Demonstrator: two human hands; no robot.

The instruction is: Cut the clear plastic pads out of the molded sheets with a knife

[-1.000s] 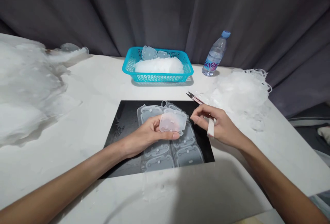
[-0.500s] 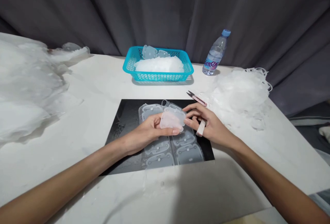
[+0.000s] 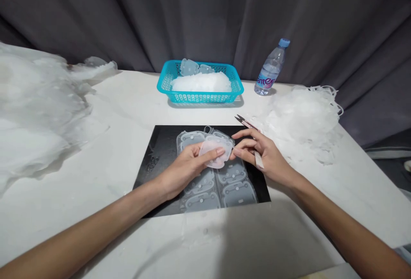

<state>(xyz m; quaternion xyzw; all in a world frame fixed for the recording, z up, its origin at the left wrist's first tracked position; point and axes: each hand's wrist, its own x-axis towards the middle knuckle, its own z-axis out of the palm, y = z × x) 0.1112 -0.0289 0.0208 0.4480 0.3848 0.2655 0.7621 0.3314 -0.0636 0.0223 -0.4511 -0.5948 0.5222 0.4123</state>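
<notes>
My left hand (image 3: 189,165) is closed around a small translucent silicone piece (image 3: 210,145) with a wavy outline, its thumb lying across the face. At the right edge of that piece, the thumb and a finger of my right hand (image 3: 257,150) come together in a pinch; its index finger stretches above. White tape wraps one right finger. Below both hands a translucent molded sheet (image 3: 203,202) of several similar shapes lies on a black board (image 3: 154,176). Partly behind my right hand are thread snips (image 3: 243,120) with dark blades and a pink handle.
A blue basket (image 3: 202,98) holding white translucent pieces stands at the back. Right of it is a water bottle (image 3: 270,70). A heap of stringy clear scraps (image 3: 303,118) lies at the right, and a large translucent pile (image 3: 38,107) at the left. A grey curtain (image 3: 199,13) hangs behind.
My left thumb has moved from the lower edge up onto the face of the piece, which has tilted. My right fingers have shifted slightly at its edge. The whole view has moved a little.
</notes>
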